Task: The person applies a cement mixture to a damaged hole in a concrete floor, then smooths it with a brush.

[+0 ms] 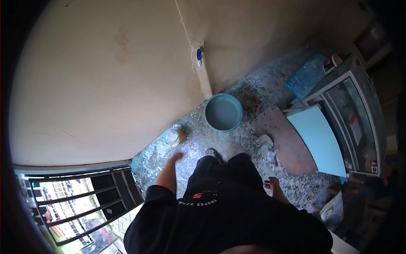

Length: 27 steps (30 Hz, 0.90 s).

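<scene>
My left hand (pixel 176 157) hangs at my side, just below a small round tub (pixel 174 138) on the floor by the wall. It touches nothing that I can see, and its fingers are too small and bunched in view to read. Beside my other hip, my right hand (pixel 272 184) hangs above the gravel with its fingers apart and nothing in them. Ahead of my feet stands a teal bucket (pixel 206 113) holding greyish liquid. On the wall above it is a tap with a blue handle (pixel 199 56).
To the right, a brown board (pixel 292 148) and a light-blue panel (pixel 319 139) lean near a large grey-framed cabinet or television (pixel 359 110). A blue container (pixel 306 76) is behind them. Loose gravel (pixel 306 186) covers the right-hand floor. A barred gate (pixel 80 203) stands at left.
</scene>
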Tool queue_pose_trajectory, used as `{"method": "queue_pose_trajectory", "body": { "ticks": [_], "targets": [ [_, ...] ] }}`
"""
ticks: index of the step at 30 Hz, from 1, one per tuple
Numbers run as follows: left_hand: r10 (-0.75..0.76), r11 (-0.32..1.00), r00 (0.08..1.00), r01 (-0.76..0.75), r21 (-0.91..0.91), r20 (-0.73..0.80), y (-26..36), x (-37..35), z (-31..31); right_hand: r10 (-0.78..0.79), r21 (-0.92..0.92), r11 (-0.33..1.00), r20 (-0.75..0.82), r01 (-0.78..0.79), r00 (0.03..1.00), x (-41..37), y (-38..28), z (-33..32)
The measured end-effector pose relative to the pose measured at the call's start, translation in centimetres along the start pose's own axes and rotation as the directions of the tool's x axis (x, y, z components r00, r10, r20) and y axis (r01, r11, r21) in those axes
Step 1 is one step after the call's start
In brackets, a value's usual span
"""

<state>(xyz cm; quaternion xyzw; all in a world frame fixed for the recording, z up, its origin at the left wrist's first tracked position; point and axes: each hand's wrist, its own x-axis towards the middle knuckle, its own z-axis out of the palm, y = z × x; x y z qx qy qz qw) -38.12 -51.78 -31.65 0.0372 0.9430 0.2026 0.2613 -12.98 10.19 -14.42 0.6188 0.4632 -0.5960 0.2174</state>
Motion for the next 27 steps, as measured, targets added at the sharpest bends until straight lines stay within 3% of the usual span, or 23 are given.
{"method": "queue_pose_trajectory", "body": {
  "ticks": [1,2,3,4,5,6,7,8,9,10,11,12,14,15,16,17,18,19,21,25,27],
  "targets": [
    [-0.39,0.762,0.624,0.631,-0.143,0.677,0.2,-4.7,3.1,0.005,0.002,1.0,-0.003,-0.005,1.0,-0.7,0.0,0.0],
    [-0.383,0.768,0.627,0.624,-0.143,0.679,0.2,-4.6,3.0,0.004,0.002,1.0,-0.004,-0.004,1.0,-1.0,0.0,0.0],
    [-0.382,0.753,0.618,0.639,-0.156,0.688,-0.8,-16.5,3.7,-0.016,0.005,1.0,0.016,0.016,1.0,-1.2,0.3,-0.1],
    [-0.376,0.738,0.613,0.652,-0.176,0.695,0.0,-18.6,4.8,-0.076,-0.117,0.99,0.013,0.077,0.997,-2.1,0.1,0.0],
    [-0.369,0.721,0.612,0.664,-0.201,0.7,-0.1,-20.8,5.0,-0.1,-0.116,0.988,0.009,0.101,0.995,-2.1,-0.8,0.3],
    [-0.363,0.699,0.607,0.679,-0.224,0.707,0.0,-22.5,6.2,-0.181,-0.476,0.851,0.131,0.223,0.975,-1.9,-1.4,0.4],
    [-0.356,0.676,0.601,0.695,-0.246,0.716,0.6,-24.1,7.0,-0.204,-0.749,0.572,0.266,0.335,0.942,-1.7,-2.0,0.4],
    [-0.35,0.651,0.591,0.712,-0.265,0.727,1.2,-25.3,7.8,-0.164,-0.887,0.2,0.388,0.416,0.907,-1.5,-2.6,0.4],
    [-0.342,0.628,0.584,0.725,-0.283,0.736,2.0,-25.3,7.8,-0.221,-0.869,0.239,0.386,0.433,0.896,-2.0,-3.6,1.1],
    [-0.333,0.605,0.573,0.739,-0.296,0.749,2.7,-24.7,8.1,-0.141,-0.911,-0.161,0.403,0.381,0.904,3.8,-3.3,0.7],
    [-0.323,0.579,0.555,0.757,-0.303,0.767,2.6,-25.1,8.3,-0.219,-0.859,0.39,0.263,0.331,0.94,2.1,-4.2,1.4],
    [-0.313,0.558,0.545,0.768,-0.314,0.778,2.6,-24.3,8.2,-0.221,-0.518,0.82,0.108,0.245,0.969,0.2,-5.9,3.2],
    [-0.297,0.51,0.526,0.793,-0.334,0.797,3.1,-19.0,10.1,-0.202,-0.313,0.924,0.09,0.221,0.975,-3.3,-10.0,5.8],
    [-0.538,0.693,0.655,0.702,-0.164,0.531,6.7,-17.2,5.2,-0.226,-0.282,0.925,0.124,0.253,0.966,-2.5,-11.3,6.1],
    [-0.502,0.777,0.767,0.603,-0.18,0.401,7.1,-14.8,3.7,-0.243,-0.249,0.928,0.159,0.277,0.957,-2.2,-12.2,6.5],
    [-0.353,0.903,0.89,0.405,-0.145,0.288,7.3,-12.1,2.3,-0.281,-0.242,0.918,0.16,0.313,0.946,-2.3,-13.0,6.7],
    [-0.345,0.911,0.898,0.39,-0.135,0.273,8.4,-9.6,0.2,-0.316,-0.233,0.909,0.16,0.346,0.935,-2.7,-13.6,7.0],
    [-0.215,0.956,0.936,0.261,-0.138,0.28,12.2,-8.9,-4.8,-0.341,-0.218,0.902,0.167,0.372,0.925,-3.2,-14.0,7.1],
    [-0.175,0.938,0.975,0.207,-0.277,0.135,13.9,-5.6,-7.1,-0.372,-0.196,0.897,0.152,0.397,0.916,-4.3,-14.1,6.8],
    [-0.143,0.844,0.988,0.156,-0.513,0.065,17.5,-2.7,-8.8,-0.315,-0.145,0.933,0.111,0.329,0.943,-3.9,-10.6,4.4],
    [-0.16,0.871,0.979,0.201,-0.448,0.128,18.0,-2.9,-8.0,-0.28,-0.147,0.946,0.076,0.288,0.957,-3.7,-8.6,3.3]
  ]
}}
